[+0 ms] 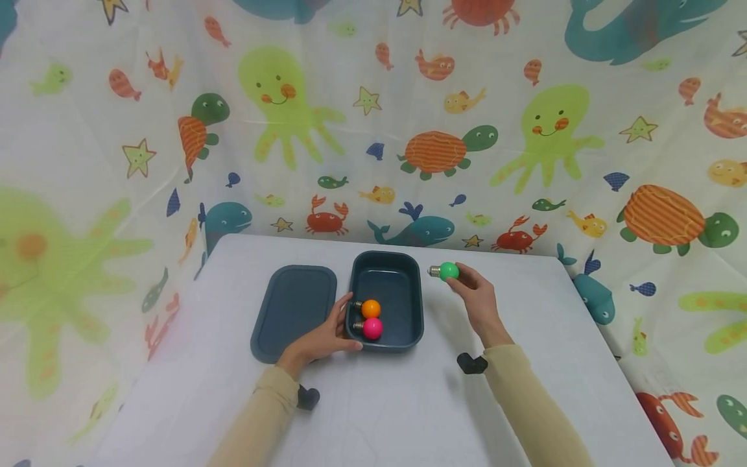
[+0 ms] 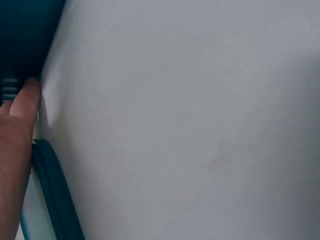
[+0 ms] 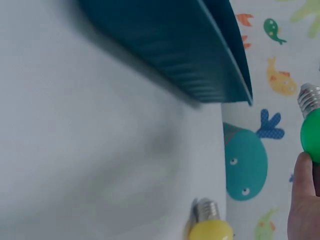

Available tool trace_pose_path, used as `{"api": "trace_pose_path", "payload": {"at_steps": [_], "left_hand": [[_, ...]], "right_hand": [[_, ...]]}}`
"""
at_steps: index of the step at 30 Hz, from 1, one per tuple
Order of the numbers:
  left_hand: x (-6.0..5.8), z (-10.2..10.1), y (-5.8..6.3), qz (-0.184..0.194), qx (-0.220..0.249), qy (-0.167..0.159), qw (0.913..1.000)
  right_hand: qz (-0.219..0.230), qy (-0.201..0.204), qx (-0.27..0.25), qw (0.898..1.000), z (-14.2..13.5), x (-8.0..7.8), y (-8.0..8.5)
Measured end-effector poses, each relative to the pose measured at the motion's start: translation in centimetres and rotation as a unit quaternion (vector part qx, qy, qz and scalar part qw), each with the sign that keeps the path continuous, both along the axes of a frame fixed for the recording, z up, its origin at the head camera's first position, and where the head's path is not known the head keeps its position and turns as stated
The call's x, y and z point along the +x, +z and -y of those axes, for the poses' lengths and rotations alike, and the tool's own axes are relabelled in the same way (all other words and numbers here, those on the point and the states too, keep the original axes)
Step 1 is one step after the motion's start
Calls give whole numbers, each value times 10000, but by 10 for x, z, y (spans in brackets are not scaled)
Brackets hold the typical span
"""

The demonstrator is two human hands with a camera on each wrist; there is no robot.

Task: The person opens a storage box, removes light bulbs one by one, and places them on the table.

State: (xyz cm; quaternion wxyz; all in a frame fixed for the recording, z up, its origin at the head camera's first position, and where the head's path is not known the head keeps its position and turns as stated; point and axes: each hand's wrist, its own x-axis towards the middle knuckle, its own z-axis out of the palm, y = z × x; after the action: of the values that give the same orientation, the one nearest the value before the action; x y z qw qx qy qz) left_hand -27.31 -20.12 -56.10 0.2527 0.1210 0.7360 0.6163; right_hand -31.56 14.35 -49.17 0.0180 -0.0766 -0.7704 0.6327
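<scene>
My right hand [image 1: 477, 299] pinches a green light bulb [image 1: 449, 270] by its round end, with the silver screw base pointing left. It is held just right of a dark blue box [image 1: 388, 255], and the same bulb [image 3: 312, 132] shows at the right edge of the right wrist view. My left hand [image 1: 323, 337] rests against the box's left side, fingers along the wall and thumb near the front corner. Inside the box, an orange bulb [image 1: 371, 309] and a pink bulb [image 1: 373, 328] lie side by side along the left, bases toward the left wall.
A dark blue lid [image 1: 300, 305] lies flat on the white table [image 1: 403, 415], left of the box. The right wrist view shows a yellow bulb [image 3: 212, 230] on the table; it is hidden in the head view. A curtain [image 1: 362, 168] with sea animals hangs behind.
</scene>
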Motion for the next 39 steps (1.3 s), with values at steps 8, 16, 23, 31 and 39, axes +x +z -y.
{"api": "trace_pose_path", "payload": {"at_steps": [8,16,23,31,39], "left_hand": [[-1,1,-2,-31,95,-86,9999],[-1,0,-1,-28,22,-82,10000],[0,0,0,-44,46,-77,10000],[-2,1,-1,0,47,-69,10000],[-5,3,-1,42,-16,-60,10000]], "right_hand": [[237,-321,134,9991,-26,9,-7],[538,-517,209,9970,-42,16,-10],[613,-547,88,9966,-54,18,-19],[877,-603,156,9942,-60,17,-35],[1049,-510,295,9927,-63,15,-49]]}}
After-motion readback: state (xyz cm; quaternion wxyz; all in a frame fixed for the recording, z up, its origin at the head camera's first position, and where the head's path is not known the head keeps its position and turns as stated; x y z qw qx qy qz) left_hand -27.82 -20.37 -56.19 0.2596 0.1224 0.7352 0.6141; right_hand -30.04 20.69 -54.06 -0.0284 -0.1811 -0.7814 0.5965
